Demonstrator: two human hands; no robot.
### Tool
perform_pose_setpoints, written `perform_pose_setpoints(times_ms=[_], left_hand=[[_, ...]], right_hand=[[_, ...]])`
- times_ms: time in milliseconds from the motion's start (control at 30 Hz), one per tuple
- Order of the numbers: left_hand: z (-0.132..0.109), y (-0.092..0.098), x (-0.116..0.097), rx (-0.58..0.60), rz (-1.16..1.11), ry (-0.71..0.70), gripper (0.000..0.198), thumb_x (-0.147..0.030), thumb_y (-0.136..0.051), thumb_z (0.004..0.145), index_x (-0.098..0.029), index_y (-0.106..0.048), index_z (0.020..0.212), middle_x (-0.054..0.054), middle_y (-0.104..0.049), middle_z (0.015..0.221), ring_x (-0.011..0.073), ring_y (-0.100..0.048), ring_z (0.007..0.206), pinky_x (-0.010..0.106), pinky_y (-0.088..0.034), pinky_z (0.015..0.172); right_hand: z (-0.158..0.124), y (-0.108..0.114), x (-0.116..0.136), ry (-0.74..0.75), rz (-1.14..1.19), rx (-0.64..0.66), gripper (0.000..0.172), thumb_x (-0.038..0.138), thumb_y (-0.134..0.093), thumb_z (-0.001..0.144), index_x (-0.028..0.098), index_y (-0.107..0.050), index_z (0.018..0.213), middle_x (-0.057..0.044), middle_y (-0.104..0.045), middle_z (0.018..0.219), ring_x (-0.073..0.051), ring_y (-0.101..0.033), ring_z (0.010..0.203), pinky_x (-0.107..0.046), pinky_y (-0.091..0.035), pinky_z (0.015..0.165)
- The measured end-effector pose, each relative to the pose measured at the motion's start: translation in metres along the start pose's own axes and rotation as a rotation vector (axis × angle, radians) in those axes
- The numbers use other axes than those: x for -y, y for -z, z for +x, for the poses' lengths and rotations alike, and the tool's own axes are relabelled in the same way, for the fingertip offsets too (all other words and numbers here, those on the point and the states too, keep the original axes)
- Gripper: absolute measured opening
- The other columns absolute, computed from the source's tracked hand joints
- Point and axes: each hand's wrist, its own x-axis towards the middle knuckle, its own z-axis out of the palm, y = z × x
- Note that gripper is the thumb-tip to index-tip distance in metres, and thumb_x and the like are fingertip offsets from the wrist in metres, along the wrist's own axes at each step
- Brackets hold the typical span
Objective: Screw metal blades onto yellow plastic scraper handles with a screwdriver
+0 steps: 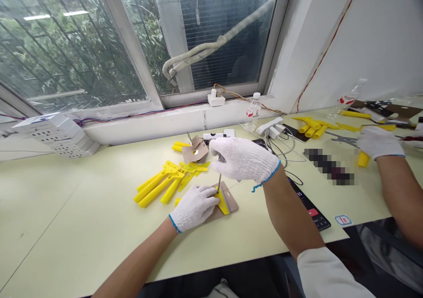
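Head view, right grip: closed around metal-shafted tool, tip at yellow scraper.
Left grip: bent fingers hold scraper down.
Scraper: over cardboard on tabletop, four o'clock from yellow handles.

Open ground: table, bare left of my left fingers, back to the white boxes. Second bare patch: near edge, between my forearms.
Obstacle, centre: metal shaft, bridging my right fingers and the yellow scraper.
Obstacle, beyond my left fingers: yellow handles, fanned; behind them, folded brown card.
Obstacle, right: phone, flat, partly hidden by my right forearm.
Obstacles, rear right: tangled cables; bottle, upright.
Far right, well apart: co-worker's gloved hand.
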Motion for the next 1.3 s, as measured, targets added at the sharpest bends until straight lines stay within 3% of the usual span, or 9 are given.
perform_pose_setpoints(times_ms=[133, 233, 333, 433, 700, 833, 1067, 1200, 1300], left_hand=[[0.000, 0.000, 0.000, 0.006, 0.000, 0.006, 0.026, -0.024, -0.051, 0.109, -0.028, -0.072, 0.123, 0.008, -0.070, 0.143, 0.0270, -0.069, 0.120, 0.041, -0.050, 0.089], [0.000, 0.000, 0.000, 0.024, 0.013, 0.008, 0.026, -0.023, -0.052, 0.109, -0.028, -0.073, 0.122, 0.008, -0.072, 0.137, 0.0266, -0.069, 0.118, 0.040, -0.049, 0.085], [0.001, 0.001, -0.001, 0.030, 0.006, 0.014, 0.025, -0.024, -0.052, 0.109, -0.029, -0.073, 0.121, 0.007, -0.073, 0.134, 0.0263, -0.070, 0.116, 0.039, -0.049, 0.083], [0.001, 0.001, -0.001, 0.016, -0.007, 0.019, 0.025, -0.023, -0.053, 0.109, -0.029, -0.073, 0.122, 0.007, -0.072, 0.139, 0.0269, -0.069, 0.122, 0.041, -0.049, 0.088], [-0.001, -0.001, 0.001, 0.014, 0.004, 0.016, 0.026, -0.024, -0.052, 0.109, -0.030, -0.073, 0.123, 0.007, -0.070, 0.145, 0.0281, -0.068, 0.128, 0.042, -0.050, 0.089], [-0.001, -0.001, 0.000, 0.025, 0.004, 0.026, 0.024, -0.023, -0.055, 0.107, -0.029, -0.073, 0.121, 0.007, -0.071, 0.142, 0.0279, -0.067, 0.130, 0.041, -0.051, 0.089], [0.000, 0.002, -0.001, 0.017, -0.010, 0.028, 0.025, -0.023, -0.052, 0.109, -0.029, -0.073, 0.121, 0.007, -0.070, 0.145, 0.0276, -0.068, 0.128, 0.042, -0.052, 0.093], [0.000, 0.001, -0.001, 0.029, -0.008, 0.026, 0.025, -0.024, -0.052, 0.109, -0.029, -0.073, 0.122, 0.007, -0.070, 0.145, 0.0284, -0.068, 0.129, 0.042, -0.052, 0.093], [0.000, 0.000, -0.001, 0.031, -0.001, 0.030, 0.025, -0.024, -0.054, 0.108, -0.029, -0.073, 0.123, 0.008, -0.071, 0.143, 0.0289, -0.067, 0.131, 0.043, -0.052, 0.093]], right_hand=[[0.001, 0.002, 0.001, 0.021, 0.006, -0.009, 0.071, 0.037, -0.020, 0.094, 0.010, -0.021, 0.029, -0.015, -0.065, 0.064, -0.013, -0.073, 0.103, -0.007, -0.031, 0.057], [-0.002, 0.003, 0.005, 0.018, 0.015, -0.012, 0.069, 0.034, -0.028, 0.100, 0.009, -0.039, 0.036, -0.013, -0.070, 0.071, -0.013, -0.073, 0.108, -0.005, -0.037, 0.063], [-0.004, 0.003, 0.010, -0.005, 0.032, 0.007, 0.041, 0.027, -0.052, 0.104, 0.003, -0.071, 0.077, -0.011, -0.075, 0.091, -0.009, -0.072, 0.100, -0.009, -0.054, 0.078], [-0.005, 0.003, 0.010, -0.032, 0.047, 0.042, 0.029, 0.032, -0.064, 0.105, 0.004, -0.071, 0.108, -0.007, -0.071, 0.099, -0.008, -0.067, 0.091, -0.023, -0.062, 0.085], [-0.002, -0.002, 0.005, -0.017, 0.095, 0.026, 0.027, 0.034, -0.067, 0.103, 0.008, -0.067, 0.109, -0.006, -0.065, 0.105, -0.009, -0.060, 0.096, -0.027, -0.057, 0.093], [0.007, -0.005, 0.009, 0.004, 0.144, -0.019, 0.016, 0.017, -0.053, 0.105, 0.010, -0.066, 0.107, -0.007, -0.067, 0.109, -0.009, -0.058, 0.092, -0.025, -0.054, 0.092], [0.000, 0.000, 0.002, 0.240, 0.349, 0.120, 0.051, -0.002, -0.050, 0.082, 0.019, -0.065, 0.125, -0.005, -0.068, 0.130, -0.011, -0.062, 0.106, -0.020, -0.050, 0.087], [0.001, -0.014, 0.000, -0.043, 0.114, -0.029, 0.023, 0.024, -0.055, 0.095, 0.016, -0.067, 0.112, -0.007, -0.070, 0.108, -0.012, -0.050, 0.083, -0.026, -0.035, 0.076], [0.007, -0.025, 0.002, -0.260, -0.058, -0.081, 0.038, 0.049, -0.048, 0.104, 0.017, -0.069, 0.111, -0.006, -0.067, 0.093, -0.010, -0.026, 0.067, -0.030, -0.020, 0.070]])
